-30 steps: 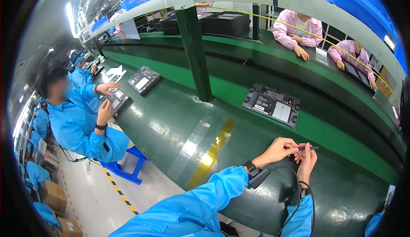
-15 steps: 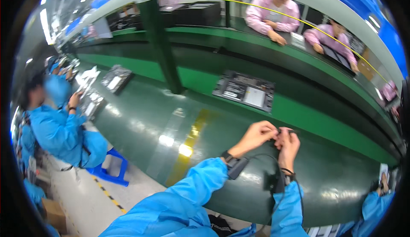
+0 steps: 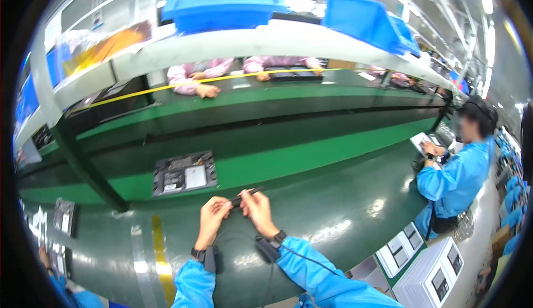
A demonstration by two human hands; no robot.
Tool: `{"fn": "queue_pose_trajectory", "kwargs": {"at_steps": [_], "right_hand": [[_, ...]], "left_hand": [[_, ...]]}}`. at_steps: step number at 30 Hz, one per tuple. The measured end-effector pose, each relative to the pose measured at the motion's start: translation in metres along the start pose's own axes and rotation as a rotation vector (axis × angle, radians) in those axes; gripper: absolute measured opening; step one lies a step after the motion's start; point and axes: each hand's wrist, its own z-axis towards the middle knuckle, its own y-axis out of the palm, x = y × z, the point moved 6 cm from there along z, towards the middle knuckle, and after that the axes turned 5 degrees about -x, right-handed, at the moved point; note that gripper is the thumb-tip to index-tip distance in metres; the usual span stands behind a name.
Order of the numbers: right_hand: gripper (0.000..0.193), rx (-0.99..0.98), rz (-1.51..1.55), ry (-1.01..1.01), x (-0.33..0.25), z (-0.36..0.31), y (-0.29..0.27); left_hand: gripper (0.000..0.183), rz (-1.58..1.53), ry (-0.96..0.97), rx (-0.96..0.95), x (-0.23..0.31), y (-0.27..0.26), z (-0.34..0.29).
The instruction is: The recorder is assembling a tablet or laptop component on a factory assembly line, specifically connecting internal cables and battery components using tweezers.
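Observation:
Both hands meet over the dark green workbench (image 3: 311, 213). Between them is a slim black pen-like rod (image 3: 236, 202); its exact kind does not show. My left hand (image 3: 211, 217) pinches its left end with thumb and fingers. My right hand (image 3: 258, 213) grips it farther along, and a dark tip sticks out past those fingers. Each wrist carries a strap with a black box, and thin black cables hang from them. Beyond my hands, touched by neither, lies an open electronic device (image 3: 185, 173) with dark boards and a pale rectangular block.
Yellow tape (image 3: 160, 255) crosses the bench at left, near a dark green post (image 3: 89, 166). A shelf with blue bins (image 3: 225, 2) spans overhead. To the right sit a co-worker in blue (image 3: 458, 166) and a stack of white boxes (image 3: 430, 274). People in pink sleeves work opposite.
The view has swung to the right, so the device and tape appear farther left, and the right-hand co-worker and white boxes show. Both hands still hold the rod, which is now more visible.

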Motion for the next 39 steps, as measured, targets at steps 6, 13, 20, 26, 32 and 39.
{"fn": "queue_pose_trajectory", "kwargs": {"at_steps": [6,13,20,26,32,39], "right_hand": [[0.027,-0.019,0.063,0.053,0.011,-0.003,0.01],[0.03,-0.016,0.066,0.014,0.017,0.014,-0.005],[0.03,0.004,0.072,0.045,0.011,0.009,0.002],[0.025,-0.031,0.075,0.02,0.009,0.006,0.008],[0.027,-0.03,0.012,0.033,0.007,0.007,0.006],[0.026,-0.028,0.038,0.038,0.012,0.008,0.005]], "left_hand": [[0.014,0.149,-0.021,0.073,0.0,-0.008,-0.005],[0.013,0.027,0.026,0.06,0.009,0.009,0.005],[0.015,0.102,-0.012,-0.041,-0.008,-0.005,0.01],[0.019,0.103,-0.001,-0.032,-0.015,-0.012,0.01],[0.018,0.098,0.013,-0.01,-0.007,-0.002,0.007],[0.016,0.142,-0.024,-0.043,-0.014,-0.008,0.011]]}}
